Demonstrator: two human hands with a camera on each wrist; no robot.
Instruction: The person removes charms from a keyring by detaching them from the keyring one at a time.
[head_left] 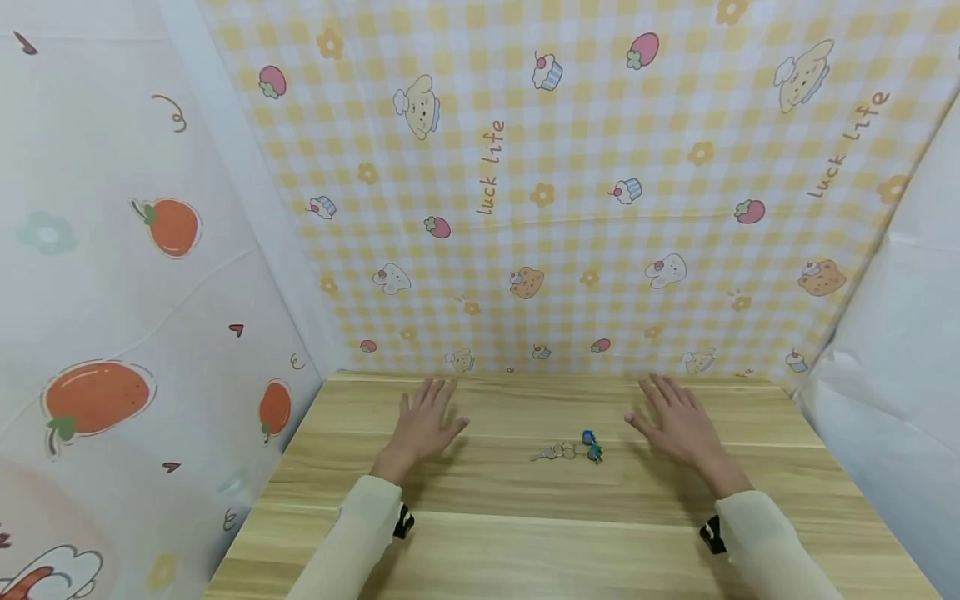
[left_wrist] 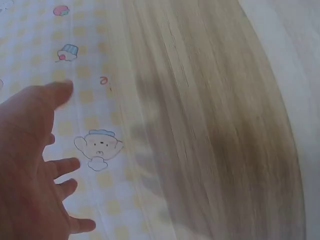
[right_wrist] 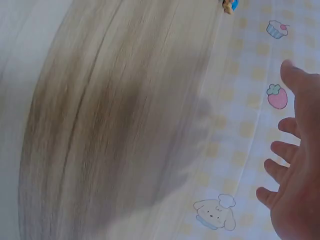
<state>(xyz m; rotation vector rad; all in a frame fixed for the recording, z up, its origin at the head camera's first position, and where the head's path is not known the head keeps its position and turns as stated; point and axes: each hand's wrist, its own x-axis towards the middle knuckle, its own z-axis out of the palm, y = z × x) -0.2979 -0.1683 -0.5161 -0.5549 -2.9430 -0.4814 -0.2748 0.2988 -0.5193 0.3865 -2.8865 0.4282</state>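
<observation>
Keys (head_left: pixel 570 451) on a ring lie on the wooden worktop (head_left: pixel 525 533), between the two hands and a little nearer the person than either palm. Taking the keys as the landmark: the left hand (head_left: pixel 423 425) sits well to their left and slightly farther back, the right hand (head_left: pixel 678 425) to their right and slightly farther back, and the right hand looks the nearer of the two, since the blue and green charms at that end of the bunch face it. The bunch's long axis runs across the worktop, left to right, with the metal key tip pointing toward the left hand and the charms toward the right.

Both hands are released: fingers (head_left: pixel 431 392) of the left are straight and spread, palm down, holding nothing; fingers (head_left: pixel 660 390) of the right likewise. Neither touches the keys. Whether the palms rest on the worktop or hang just above it cannot be told.

From the right wrist view a bit of the blue charm (right_wrist: pixel 230 5) shows beyond the thumb side of the right hand (right_wrist: pixel 300 190); the left wrist view shows only the left hand (left_wrist: pixel 27 170), open, over bare wood and the checked cloth behind
</observation>
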